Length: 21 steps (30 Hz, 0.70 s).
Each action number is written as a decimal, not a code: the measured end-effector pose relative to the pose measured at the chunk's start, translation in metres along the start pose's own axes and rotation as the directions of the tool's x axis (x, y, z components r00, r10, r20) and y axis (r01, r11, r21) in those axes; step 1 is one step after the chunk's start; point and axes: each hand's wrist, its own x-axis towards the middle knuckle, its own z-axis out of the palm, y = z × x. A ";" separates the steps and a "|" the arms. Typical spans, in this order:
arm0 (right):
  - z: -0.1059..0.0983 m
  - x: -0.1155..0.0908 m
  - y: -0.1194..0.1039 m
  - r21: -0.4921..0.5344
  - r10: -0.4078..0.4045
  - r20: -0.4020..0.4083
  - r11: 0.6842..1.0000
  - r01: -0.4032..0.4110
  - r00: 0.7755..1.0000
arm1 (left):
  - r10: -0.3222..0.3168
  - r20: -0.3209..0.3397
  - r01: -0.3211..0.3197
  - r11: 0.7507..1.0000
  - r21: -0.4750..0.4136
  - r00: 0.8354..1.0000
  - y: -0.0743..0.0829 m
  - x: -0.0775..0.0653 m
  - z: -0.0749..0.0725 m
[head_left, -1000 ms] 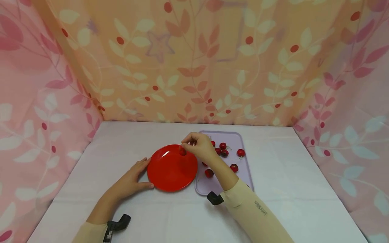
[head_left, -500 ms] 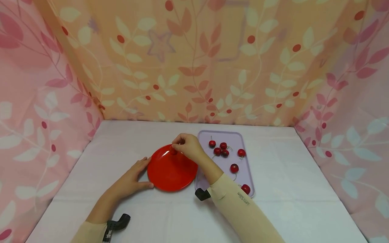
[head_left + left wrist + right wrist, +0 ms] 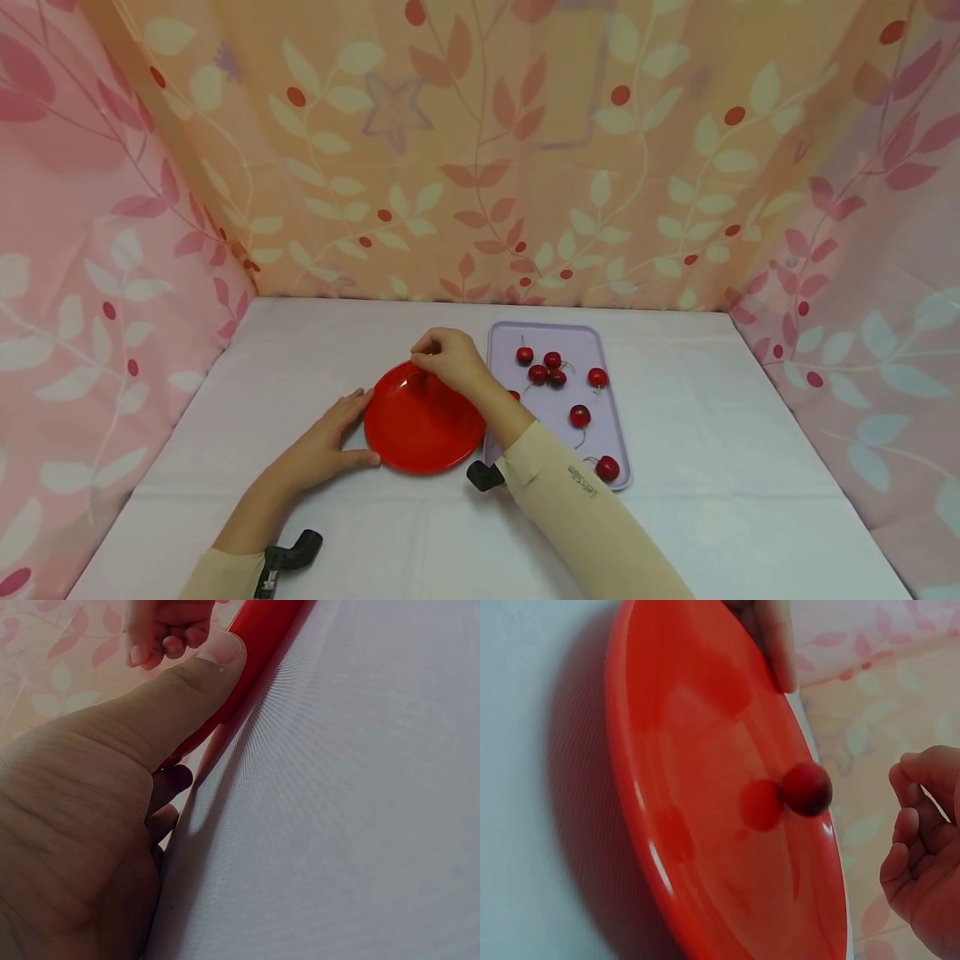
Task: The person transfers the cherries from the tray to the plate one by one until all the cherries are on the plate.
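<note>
A glossy red plate (image 3: 427, 429) lies on the white cloth. At its left rim my left hand (image 3: 333, 437) rests with fingers and thumb spread along the edge; the left wrist view has the thumb (image 3: 187, 690) against the rim. My right hand (image 3: 453, 362) is over the plate's far part, thumb and fingertips drawn together in a pinch. Just below those fingertips a dark red cherry (image 3: 808, 789) is right at the plate's surface, its reflection beside it. Its stem is too thin to make out in the right wrist view, and the hand covers most of the cherry from the head view.
Right of the plate, a lilac tray (image 3: 540, 333) holds several cherries with stems, one (image 3: 607, 468) near its front corner. The right forearm passes over the tray's left front part. Patterned curtains (image 3: 480, 167) enclose the table at the back and sides.
My right hand has moved left and slightly away from me over the plate, carrying the cherry from near the tray side toward the plate's far rim. The left hand and plate have stayed put.
</note>
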 end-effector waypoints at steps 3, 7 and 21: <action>0.000 -0.001 -0.002 -0.043 -0.013 -0.011 0.999 0.012 1.000 | 0.002 -0.002 -0.002 1.000 0.005 1.000 -0.001 0.000 0.001; -0.004 -0.005 -0.005 -0.068 -0.032 -0.007 0.997 0.032 0.999 | 0.003 -0.006 -0.003 1.000 0.006 1.000 -0.001 0.001 0.002; -0.053 -0.058 -0.034 -0.062 -0.018 0.004 0.998 0.018 1.000 | 0.007 0.001 -0.007 1.000 0.009 1.000 -0.003 0.001 0.001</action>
